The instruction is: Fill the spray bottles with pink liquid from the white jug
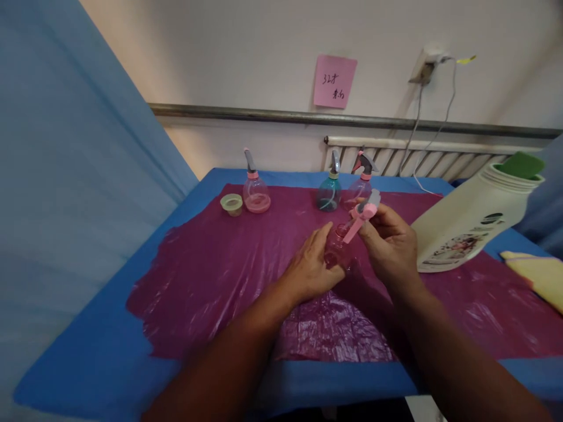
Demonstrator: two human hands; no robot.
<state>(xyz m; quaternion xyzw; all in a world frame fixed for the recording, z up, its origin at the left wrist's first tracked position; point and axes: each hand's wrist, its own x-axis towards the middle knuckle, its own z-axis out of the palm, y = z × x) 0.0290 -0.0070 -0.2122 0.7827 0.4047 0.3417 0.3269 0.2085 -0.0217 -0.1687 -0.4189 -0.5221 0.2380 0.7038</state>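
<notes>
My left hand (310,269) is wrapped round the body of a small clear pink spray bottle (338,249) resting on the magenta plastic sheet (211,281). My right hand (389,246) grips the bottle's pink and grey trigger sprayer head (365,214), which sits tilted over the bottle's neck. Whether the head is screwed on or loose I cannot tell.
Along the back stand a pink spray bottle (255,190), a teal spray bottle (329,190) and another clear one (363,179). A pale green cap (231,204) lies by the first. A large cream jug (475,220) leans at the right, beside a yellow cloth (539,278). Blue cloth covers the table (88,363).
</notes>
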